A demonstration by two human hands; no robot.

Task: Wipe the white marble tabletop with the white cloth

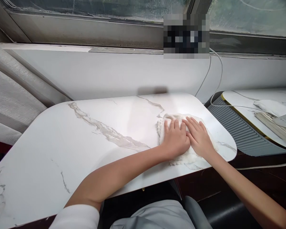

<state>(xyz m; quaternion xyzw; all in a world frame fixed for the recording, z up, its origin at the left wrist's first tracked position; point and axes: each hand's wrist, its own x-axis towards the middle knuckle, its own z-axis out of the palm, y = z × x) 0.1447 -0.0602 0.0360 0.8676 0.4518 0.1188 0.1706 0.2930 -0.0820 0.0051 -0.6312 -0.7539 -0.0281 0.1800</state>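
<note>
Two hands are flat on one cloth, with nothing clasped in either. My left hand (175,138) lies palm down with its fingers stretched out and close together, pointing away from me. My right hand (199,136) lies the same way just beside it, fingers angled slightly to the left, and the inner edges of the two hands touch. Neither hand is curled around anything. Both are spread and pressing downward.

The white fluffy cloth (181,158) lies beneath both palms, bunched rather than smooth. It shows beyond my fingertips, to the left of the left hand and below both wrists. It rests on the white marble-pattern table (85,143), in the right-hand part of the top near its rounded right edge. The grey veining of the top runs to the left of the cloth.

A grey ribbed panel (233,127) stands right of the table, and beyond it is a second white table (243,108). That surface carries a power strip (274,127) and a folded white item (271,107). A white cable (214,92) hangs down the wall behind it. A pale curtain (11,92) hangs at the far left, below the window sill (85,49).
</note>
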